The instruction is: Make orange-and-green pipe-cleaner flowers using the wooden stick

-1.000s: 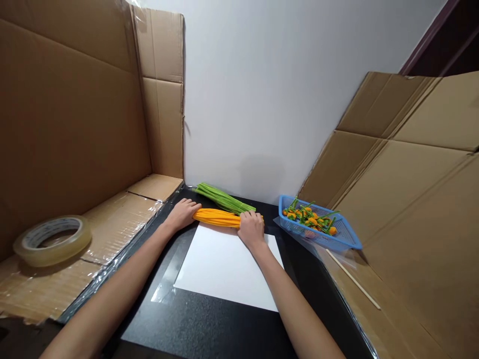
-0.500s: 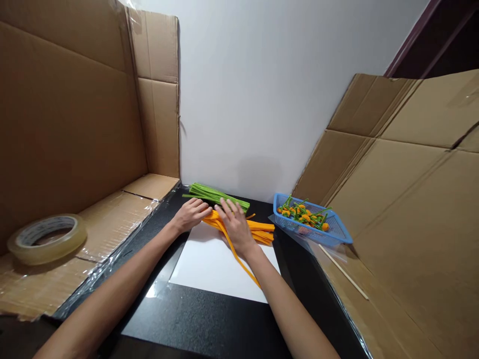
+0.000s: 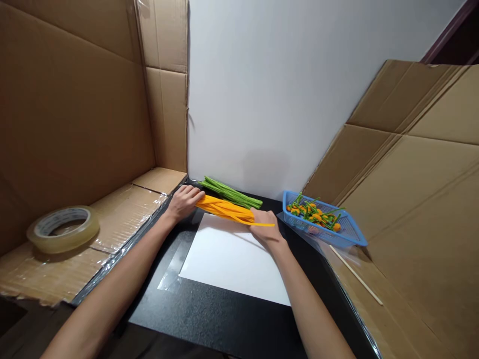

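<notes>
A bundle of orange pipe cleaners [image 3: 226,208] stretches between my two hands, over the far edge of a white sheet of paper [image 3: 232,259]. My left hand [image 3: 184,200] is wrapped round the bundle's left end. At the right end my right hand [image 3: 266,224] is closed on it, and one loose orange strand lies across that hand. Just behind, a bunch of green pipe cleaners [image 3: 232,193] lies on the black tabletop [image 3: 194,311] near the wall.
A blue plastic basket [image 3: 350,233] at the right holds several small orange-and-green pieces. Beside it lies a thin wooden stick [image 3: 357,275]. A roll of clear tape [image 3: 63,229] sits on cardboard at the left. Cardboard panels [image 3: 415,189] stand on both sides.
My hands have moved apart to the bundle's two ends and gathered the orange strands together. The strand that hung across the paper is now drawn up. The view has shifted slightly.
</notes>
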### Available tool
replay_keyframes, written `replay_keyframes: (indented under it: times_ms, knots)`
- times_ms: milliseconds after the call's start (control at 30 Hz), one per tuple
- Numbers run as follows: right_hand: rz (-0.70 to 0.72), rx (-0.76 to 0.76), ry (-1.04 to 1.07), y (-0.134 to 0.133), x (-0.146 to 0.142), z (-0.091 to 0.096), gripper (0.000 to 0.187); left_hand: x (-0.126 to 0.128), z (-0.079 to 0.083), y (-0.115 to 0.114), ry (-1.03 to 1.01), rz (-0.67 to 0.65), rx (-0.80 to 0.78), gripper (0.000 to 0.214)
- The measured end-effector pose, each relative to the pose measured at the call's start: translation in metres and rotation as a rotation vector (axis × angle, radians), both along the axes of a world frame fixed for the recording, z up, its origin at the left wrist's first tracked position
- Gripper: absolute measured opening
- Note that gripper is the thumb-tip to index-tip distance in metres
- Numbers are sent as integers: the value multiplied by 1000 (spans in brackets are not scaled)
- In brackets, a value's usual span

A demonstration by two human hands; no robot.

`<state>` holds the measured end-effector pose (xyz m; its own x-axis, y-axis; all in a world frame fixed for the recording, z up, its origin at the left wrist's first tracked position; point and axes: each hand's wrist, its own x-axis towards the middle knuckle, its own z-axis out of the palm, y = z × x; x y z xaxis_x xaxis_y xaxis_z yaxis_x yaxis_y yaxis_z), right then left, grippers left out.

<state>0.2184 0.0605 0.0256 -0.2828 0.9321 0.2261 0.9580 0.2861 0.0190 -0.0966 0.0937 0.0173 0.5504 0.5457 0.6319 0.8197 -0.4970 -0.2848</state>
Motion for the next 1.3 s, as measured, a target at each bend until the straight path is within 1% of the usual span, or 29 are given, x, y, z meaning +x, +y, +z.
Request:
replay_keyframes:
  times_ms: [67, 100, 233, 300, 367, 433, 500, 600, 733, 833, 933, 1033, 1067, 1100, 1167, 1233, 1267, 1300]
  knots:
    - [-74, 28, 10, 3, 8, -6, 11, 1, -4, 2, -42, 7, -170, 23]
    - [-108, 45, 16, 4, 11, -9, 12, 3, -6, 2, -51, -4, -225, 23]
    - [-207, 146, 68, 6, 18, -18, 27, 11, -14, 4, -111, -44, -329, 27]
    - [-188, 209, 133, 7, 21, -21, 30, 8, -17, 5, -158, -64, -379, 34]
    - [-114, 256, 204, 8, 25, -22, 35, 3, -20, 6, -201, -78, -427, 40]
    - [-44, 269, 255, 9, 30, -24, 41, -2, -22, 7, -233, -88, -468, 47]
    - [-25, 268, 294, 11, 34, -25, 46, -5, -23, 9, -254, -106, -515, 54]
    - [-6, 268, 318, 13, 39, -28, 54, -5, -24, 10, -270, -73, -525, 53]
    - [82, 250, 354, 14, 44, -31, 70, 2, -26, 9, -292, 62, -439, 47]
    - [136, 280, 447, 16, 50, -27, 67, 11, -30, 13, -294, 144, -401, 47]
    - [85, 419, 559, 16, 50, -12, 62, 22, -32, 25, -284, 192, -382, 45]
    - [-3, 589, 558, 8, 35, 5, 56, 35, -32, 39, -274, 199, -380, 42]
    - [-4, 608, 523, 4, 25, 10, 51, 38, -32, 43, -271, 194, -383, 41]
    - [25, 605, 478, 0, 13, 13, 45, 42, -32, 46, -267, 186, -387, 40]
    - [139, 533, 366, -5, -15, 15, 37, 46, -31, 49, -261, 166, -396, 42]
    - [275, 364, 210, -5, -43, 11, 29, 47, -31, 50, -257, 147, -405, 44]
    - [297, 288, 148, -3, -54, 8, 26, 47, -31, 50, -256, 140, -409, 45]
    - [268, 235, 106, 1, -64, 4, 24, 47, -31, 49, -254, 134, -411, 45]
